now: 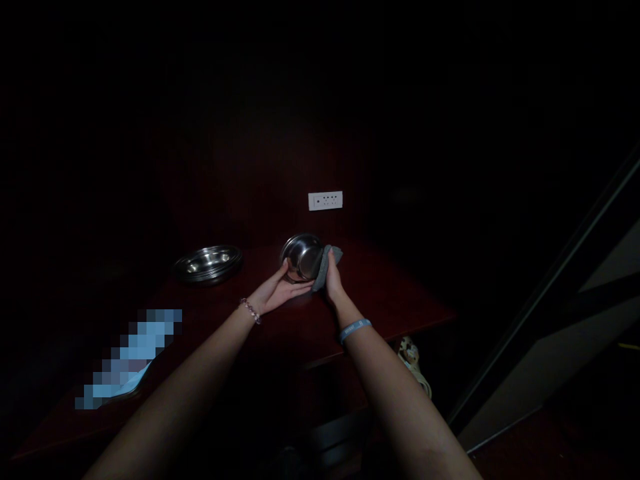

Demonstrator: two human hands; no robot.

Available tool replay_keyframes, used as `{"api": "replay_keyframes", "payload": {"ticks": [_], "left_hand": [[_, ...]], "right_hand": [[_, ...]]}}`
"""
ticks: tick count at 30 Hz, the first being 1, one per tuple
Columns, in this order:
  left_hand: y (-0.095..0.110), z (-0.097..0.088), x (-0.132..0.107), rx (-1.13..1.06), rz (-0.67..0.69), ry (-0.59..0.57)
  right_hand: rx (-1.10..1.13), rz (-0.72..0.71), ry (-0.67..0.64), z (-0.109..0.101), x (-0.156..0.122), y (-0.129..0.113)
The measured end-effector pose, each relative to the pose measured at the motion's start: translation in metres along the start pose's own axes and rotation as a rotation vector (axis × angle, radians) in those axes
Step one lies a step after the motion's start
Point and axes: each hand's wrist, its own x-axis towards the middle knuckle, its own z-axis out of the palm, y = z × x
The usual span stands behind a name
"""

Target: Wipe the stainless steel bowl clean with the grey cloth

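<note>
Dim room, mostly black; a dark wall [240, 180] is faintly lit and a white socket plate [325, 201] is seen mounted on it. Below, a reddish-brown table [400, 293] is shown, its front edge lost in shadow at places. One shiny metal bowl [303, 257] is held tilted over the middle of the table, below the socket plate; whether the table is touched by it cannot be told. Bowl is gripped by the left hand [277, 292], thumb laid on the near left side, fingers stretched out beneath. Grey cloth [323, 270] is pinched in the right hand [334, 277], thumb up, and is pressed to the bowl's right side; the far fingers are hidden by the cloth. A beaded bracelet [251, 311] is worn on the left wrist, a blue wristband [355, 329] on the right. To the left, well apart from the hands, a stack of metal dishes [210, 263] is set on the table. Nearer, a bright bluish object [133, 360] is placed, mostly pixelated, so its kind cannot be told
</note>
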Motion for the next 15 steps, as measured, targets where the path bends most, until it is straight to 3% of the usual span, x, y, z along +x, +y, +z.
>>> {"api": "replay_keyframes", "payload": {"ticks": [5,8,11,15], "left_hand": [[-0.008,-0.012,0.006,0.121,0.008,0.163],[-0.013,-0.016,0.011,0.235,0.147,0.314],[-0.014,-0.013,0.014,0.187,0.312,0.418],[-0.011,-0.005,0.015,0.025,0.404,0.438]], "right_hand": [[-0.062,0.012,0.087,-0.001,-0.001,0.001],[-0.052,-0.013,0.118,-0.002,0.000,0.003],[-0.028,-0.051,0.134,-0.002,0.001,0.005],[-0.026,-0.074,0.144,-0.002,0.001,0.006]]}}
